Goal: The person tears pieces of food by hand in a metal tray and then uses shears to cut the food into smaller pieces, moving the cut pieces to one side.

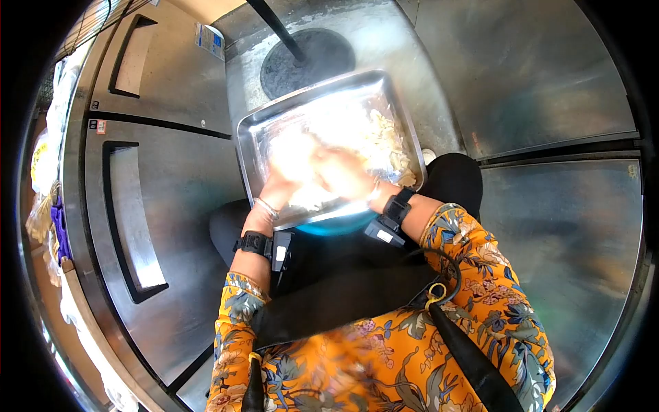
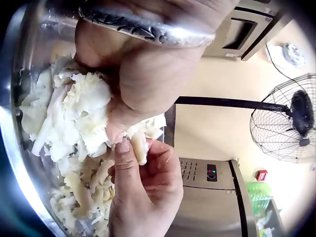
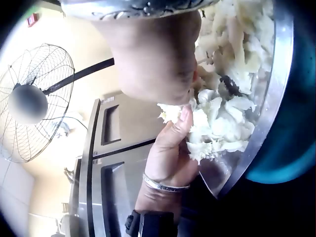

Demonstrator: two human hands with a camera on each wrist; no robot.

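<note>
"Tray [image 1: 406,134] first: why's it mid-frame?"

"From my end it sits between the knees [image 1: 453,180], a teal basin [image 1: 336,225] showing under its near edge. I'd guess the basin props it, sparing both hands."

"And those hands?"

"Glare swallows them in the head view, so I trust the wrist feeds. The left hand [image 3: 170,138] seems to grip a ragged pale clump [image 3: 217,123]; the right hand [image 2: 145,192] pinches a small pale piece [image 2: 140,148], centre of the left-wrist frame. Their tips nearly meet, likely so one steadies while the other pulls."

"Why so low?"

"Probably so scraps land among the loose shreds [image 2: 81,192], lower left there. I can't name the food."
</note>
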